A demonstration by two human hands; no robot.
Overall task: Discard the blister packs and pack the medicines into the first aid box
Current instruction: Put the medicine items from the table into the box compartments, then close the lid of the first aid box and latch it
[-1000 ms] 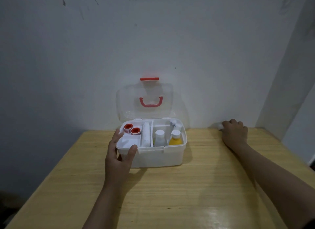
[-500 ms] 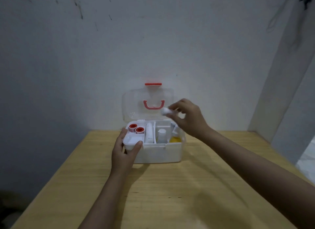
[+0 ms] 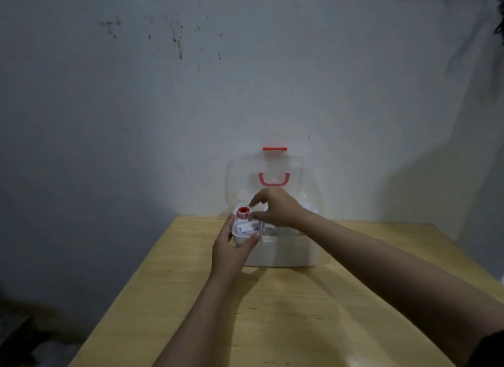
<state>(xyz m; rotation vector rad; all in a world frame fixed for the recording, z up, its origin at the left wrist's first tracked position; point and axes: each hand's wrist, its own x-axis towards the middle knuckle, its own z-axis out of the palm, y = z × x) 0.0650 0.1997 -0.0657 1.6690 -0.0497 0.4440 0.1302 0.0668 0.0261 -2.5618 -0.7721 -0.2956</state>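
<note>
One red-capped bottle (image 3: 242, 211) upright in first aid box (image 3: 286, 253) at counter (image 3: 272, 312) back: light, stiff, slick, best pinched below cap; left hand (image 3: 231, 250) gripping box corner, right hand (image 3: 275, 207) above, fingers curled, contents unclear.

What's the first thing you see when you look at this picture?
The white box at the far edge of the wooden table, with its clear lid standing open against the wall and a red handle on it. Both hands meet at the box: the left hand holds its front left corner, and the right hand reaches in over the top, beside a red-ringed roll.
</note>
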